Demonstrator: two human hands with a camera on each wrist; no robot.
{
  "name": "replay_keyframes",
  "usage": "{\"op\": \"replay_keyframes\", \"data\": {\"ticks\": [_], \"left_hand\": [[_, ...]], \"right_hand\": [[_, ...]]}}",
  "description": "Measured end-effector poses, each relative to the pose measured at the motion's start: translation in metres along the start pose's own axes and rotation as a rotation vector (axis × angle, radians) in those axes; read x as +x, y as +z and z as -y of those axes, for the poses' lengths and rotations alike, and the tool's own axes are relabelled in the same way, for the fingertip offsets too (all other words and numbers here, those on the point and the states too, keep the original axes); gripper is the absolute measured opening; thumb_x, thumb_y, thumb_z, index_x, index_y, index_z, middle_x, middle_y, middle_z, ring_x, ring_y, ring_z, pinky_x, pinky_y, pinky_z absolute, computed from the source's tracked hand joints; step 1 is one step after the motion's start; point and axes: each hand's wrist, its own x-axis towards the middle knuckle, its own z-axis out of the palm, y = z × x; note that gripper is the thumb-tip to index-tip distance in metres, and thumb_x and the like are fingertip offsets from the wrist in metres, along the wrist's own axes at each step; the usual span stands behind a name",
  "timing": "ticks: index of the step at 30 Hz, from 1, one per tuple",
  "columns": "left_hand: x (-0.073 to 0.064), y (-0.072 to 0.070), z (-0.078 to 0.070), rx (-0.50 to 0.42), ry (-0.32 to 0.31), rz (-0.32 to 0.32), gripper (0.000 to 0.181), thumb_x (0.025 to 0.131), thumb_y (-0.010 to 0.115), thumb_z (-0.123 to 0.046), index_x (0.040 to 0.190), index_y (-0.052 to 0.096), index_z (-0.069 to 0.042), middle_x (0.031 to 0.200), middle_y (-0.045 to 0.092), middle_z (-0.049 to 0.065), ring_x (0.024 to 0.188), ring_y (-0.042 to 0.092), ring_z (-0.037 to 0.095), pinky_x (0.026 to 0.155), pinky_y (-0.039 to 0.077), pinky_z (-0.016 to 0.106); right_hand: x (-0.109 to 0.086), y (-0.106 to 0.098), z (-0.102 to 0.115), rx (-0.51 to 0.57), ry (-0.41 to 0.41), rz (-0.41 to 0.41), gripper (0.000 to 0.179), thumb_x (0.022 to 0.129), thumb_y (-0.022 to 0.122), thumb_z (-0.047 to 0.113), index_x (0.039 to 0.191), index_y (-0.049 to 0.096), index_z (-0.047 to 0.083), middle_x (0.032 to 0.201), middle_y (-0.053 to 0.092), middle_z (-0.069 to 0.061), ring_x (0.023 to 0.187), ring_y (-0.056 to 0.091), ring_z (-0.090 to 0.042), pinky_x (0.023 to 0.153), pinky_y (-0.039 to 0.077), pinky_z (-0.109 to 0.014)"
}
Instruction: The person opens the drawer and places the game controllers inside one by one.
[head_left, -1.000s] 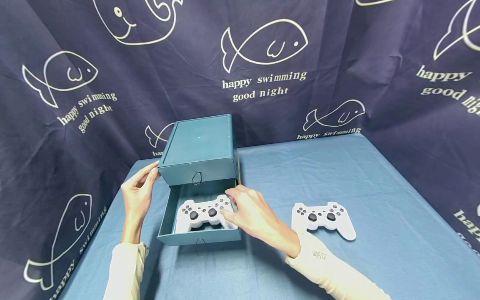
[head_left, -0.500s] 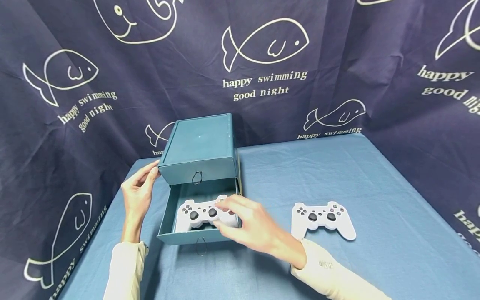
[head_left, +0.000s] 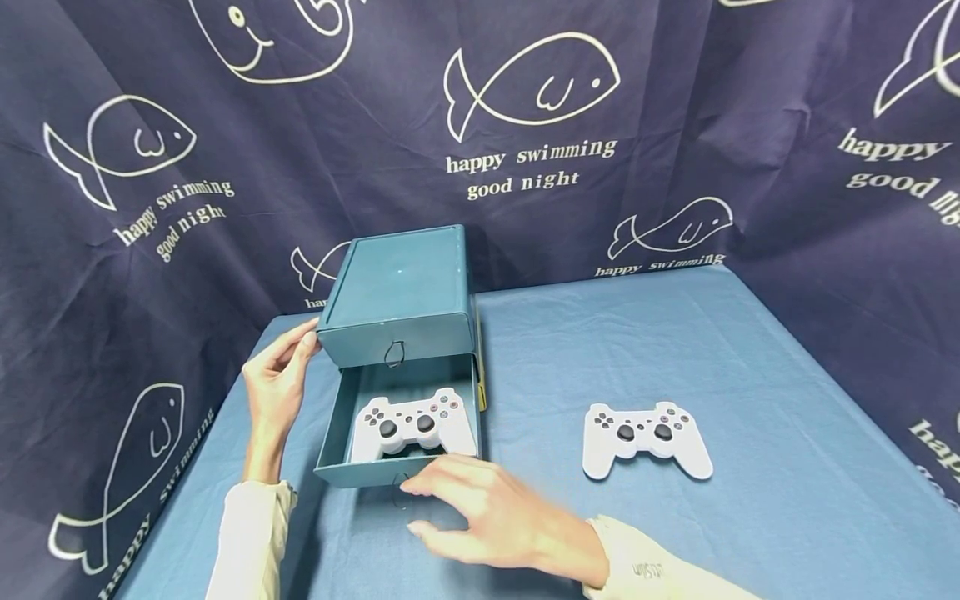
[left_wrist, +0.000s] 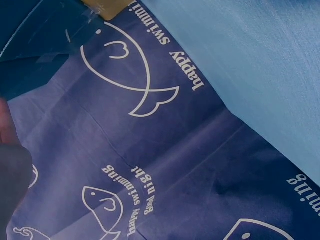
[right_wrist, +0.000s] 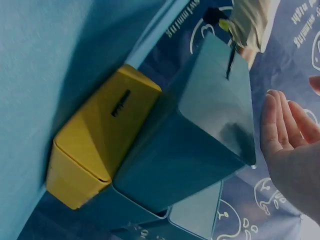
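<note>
Right hand hangs at the front edge of the drawer, grasping nothing, thumb apart; whether a fingertip touches the pull I cannot tell. 1 controller lies flat inside, sticks up, presumably so it sits low. A 2nd controller lies on the worktop, well in from its right edge. Left hand touches the left front corner of the chest, likely bracing it; pinching or pressing, I cannot tell. Chest stands toward the worktop's far left corner.
</note>
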Motion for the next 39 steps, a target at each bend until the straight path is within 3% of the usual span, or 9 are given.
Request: {"op": "replay_keyframes", "data": {"ticks": [7, 13, 17, 20, 33, 39], "left_hand": [[0.0, 0.0, 0.0, -0.007, -0.009, -0.001, 0.024, 0.097, 0.07, 0.001, 0.121, 0.075, 0.004, 0.091, 0.076, -0.011, 0.081, 0.073, 0.004, 0.078, 0.052, 0.017], [0.0, 0.0, 0.001, -0.02, -0.006, -0.004, 0.024, 0.097, 0.07, 0.002, 0.12, 0.074, 0.005, 0.091, 0.076, -0.009, 0.081, 0.073, 0.005, 0.077, 0.052, 0.017], [0.0, 0.001, 0.001, -0.026, -0.002, -0.002, 0.024, 0.097, 0.07, 0.003, 0.12, 0.075, 0.005, 0.092, 0.077, -0.008, 0.081, 0.073, 0.004, 0.078, 0.052, 0.017], [0.001, 0.001, 0.0, -0.025, 0.002, 0.0, 0.024, 0.097, 0.07, 0.003, 0.12, 0.075, 0.005, 0.093, 0.077, -0.008, 0.081, 0.073, 0.005, 0.078, 0.052, 0.017], [0.0, 0.001, 0.0, -0.028, -0.01, 0.003, 0.025, 0.097, 0.07, 0.003, 0.121, 0.074, 0.005, 0.095, 0.077, -0.009, 0.082, 0.074, 0.007, 0.08, 0.053, 0.017], [0.001, 0.001, 0.0, -0.031, -0.011, 0.003, 0.024, 0.097, 0.069, 0.003, 0.121, 0.074, 0.006, 0.095, 0.077, -0.009, 0.082, 0.074, 0.006, 0.08, 0.053, 0.017]], "right_hand": [[-0.01, 0.009, 0.004, 0.002, 0.165, 0.126, 0.038, 0.087, 0.082, 0.017, 0.121, 0.07, 0.009, 0.097, 0.067, 0.007, 0.09, 0.064, -0.005, 0.087, 0.05, -0.016], [-0.012, 0.014, 0.002, -0.013, 0.227, 0.221, 0.04, 0.094, 0.076, 0.019, 0.131, 0.067, 0.008, 0.106, 0.07, 0.003, 0.097, 0.065, -0.006, 0.09, 0.051, -0.02], [-0.012, 0.017, 0.003, -0.067, 0.23, 0.288, 0.041, 0.099, 0.07, 0.021, 0.137, 0.064, 0.009, 0.115, 0.071, 0.001, 0.106, 0.066, -0.007, 0.095, 0.05, -0.023], [-0.013, 0.019, 0.003, -0.086, 0.236, 0.308, 0.043, 0.098, 0.07, 0.02, 0.139, 0.063, 0.01, 0.113, 0.072, 0.001, 0.105, 0.067, -0.007, 0.093, 0.052, -0.024], [-0.012, 0.03, -0.002, -0.078, 0.172, 0.311, 0.043, 0.098, 0.069, 0.012, 0.14, 0.063, 0.008, 0.106, 0.071, 0.001, 0.096, 0.067, -0.007, 0.09, 0.05, -0.018], [-0.013, 0.037, -0.005, -0.128, 0.128, 0.281, 0.04, 0.096, 0.072, 0.013, 0.136, 0.066, 0.009, 0.106, 0.072, 0.001, 0.096, 0.068, -0.006, 0.089, 0.051, -0.018]]}}
